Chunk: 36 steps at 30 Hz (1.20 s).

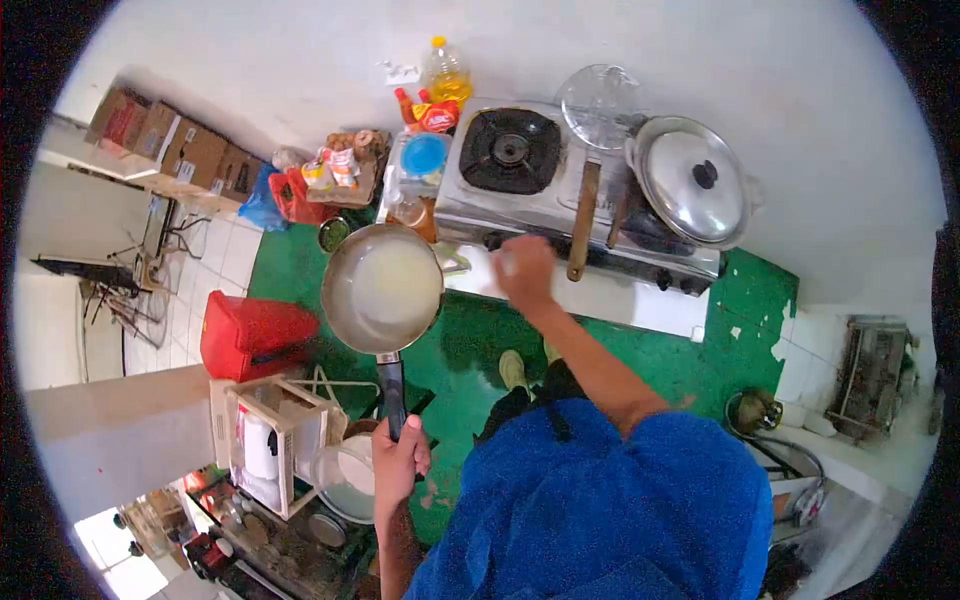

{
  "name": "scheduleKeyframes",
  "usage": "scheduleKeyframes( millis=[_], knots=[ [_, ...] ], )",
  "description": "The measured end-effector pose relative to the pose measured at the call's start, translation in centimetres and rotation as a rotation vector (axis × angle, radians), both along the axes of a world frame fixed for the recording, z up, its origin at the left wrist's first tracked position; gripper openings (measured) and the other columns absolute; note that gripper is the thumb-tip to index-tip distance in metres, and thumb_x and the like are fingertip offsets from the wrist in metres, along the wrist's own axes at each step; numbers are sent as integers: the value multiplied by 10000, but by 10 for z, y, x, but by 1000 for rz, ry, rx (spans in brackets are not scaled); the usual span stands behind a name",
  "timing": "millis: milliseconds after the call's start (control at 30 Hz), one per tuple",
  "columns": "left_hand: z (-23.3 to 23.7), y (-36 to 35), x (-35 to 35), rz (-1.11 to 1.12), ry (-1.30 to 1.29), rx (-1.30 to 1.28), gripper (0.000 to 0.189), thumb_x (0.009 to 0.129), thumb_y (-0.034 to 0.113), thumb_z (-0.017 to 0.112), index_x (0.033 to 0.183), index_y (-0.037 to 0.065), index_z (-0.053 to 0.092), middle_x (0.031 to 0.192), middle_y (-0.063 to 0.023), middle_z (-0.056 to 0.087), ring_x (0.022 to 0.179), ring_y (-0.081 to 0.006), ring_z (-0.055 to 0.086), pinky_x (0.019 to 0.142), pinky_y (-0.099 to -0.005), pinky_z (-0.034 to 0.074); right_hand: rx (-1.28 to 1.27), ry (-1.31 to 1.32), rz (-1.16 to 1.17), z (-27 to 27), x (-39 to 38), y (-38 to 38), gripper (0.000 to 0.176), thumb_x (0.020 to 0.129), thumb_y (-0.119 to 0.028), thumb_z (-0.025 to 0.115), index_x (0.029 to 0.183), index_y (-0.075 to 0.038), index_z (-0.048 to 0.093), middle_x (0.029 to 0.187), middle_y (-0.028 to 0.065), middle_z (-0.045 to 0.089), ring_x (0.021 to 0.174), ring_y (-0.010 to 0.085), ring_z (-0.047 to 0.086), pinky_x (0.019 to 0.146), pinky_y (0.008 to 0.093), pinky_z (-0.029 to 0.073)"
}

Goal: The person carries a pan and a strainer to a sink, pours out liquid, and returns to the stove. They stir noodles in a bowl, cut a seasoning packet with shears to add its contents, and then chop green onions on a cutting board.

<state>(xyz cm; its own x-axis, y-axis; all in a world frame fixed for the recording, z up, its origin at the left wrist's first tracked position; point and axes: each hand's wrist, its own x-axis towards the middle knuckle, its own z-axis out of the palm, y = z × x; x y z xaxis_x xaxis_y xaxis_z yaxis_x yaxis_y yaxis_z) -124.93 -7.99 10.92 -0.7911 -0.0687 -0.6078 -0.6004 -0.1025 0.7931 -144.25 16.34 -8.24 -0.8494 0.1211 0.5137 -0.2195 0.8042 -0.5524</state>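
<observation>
Left hand (400, 455): fingers clamped round the dark handle of the pan (382, 288). Pan is round grey metal with pale cloudy liquid inside, held level just left of the stove (520, 190) front. Right hand (525, 270) at stove edge, blurred; can't tell finger spread.

1. Left burner (510, 150) bare; clear from above.
2. Right half of stove (468, 210) blocked: lidded wok (695, 190), glass lid (600, 105) behind, wooden handle (583, 220) jutting over the front edge.
3. Pan (382, 288) hangs off the left front corner; bottles (447, 72) and tubs (424, 155) crowd that side.
4. Green floor (460, 345) between red box (255, 335) and stove lies open.
</observation>
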Motion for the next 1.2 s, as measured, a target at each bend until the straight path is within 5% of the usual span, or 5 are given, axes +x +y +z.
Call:
scheduleKeyframes(
  millis=[67,233,300,767,1200],
  knots=[
    [3,3,-6,-22,2,-13,406,942,365,607,707,98,411,516,15,403,385,-84,393,356,-239,304,64,-73,-397,5,16,49,487,709,-329,772,1026,-32,553,988,149,590,847,337,565,745,461,440],
    [1,9,-21,-107,30,-69,414,945,373,599,694,110,402,519,20,407,382,-78,388,349,-238,300,3,-601,-623,-42,5,96,659,758,-434,725,1140,57,508,1117,230,593,1008,405,612,877,472,490],
    [-6,9,-25,-146,56,-29,391,954,356,589,709,118,398,521,26,400,379,-73,381,340,-236,293,-290,-722,-545,-67,-10,106,593,768,-370,708,1111,73,513,1053,273,630,996,432,627,864,466,510],
    [34,41,-51,-273,114,-31,354,957,355,588,778,118,394,534,27,389,378,-71,366,336,-233,293,-354,-497,-271,19,21,105,395,769,-248,663,960,76,545,907,315,630,887,465,621,784,491,496],
    [124,186,2,-531,164,-102,369,959,366,579,737,125,411,507,42,372,353,-60,344,314,-222,271,-342,-436,-323,173,325,321,357,738,-242,672,950,19,553,855,257,635,845,458,615,744,517,482]
  ],
)
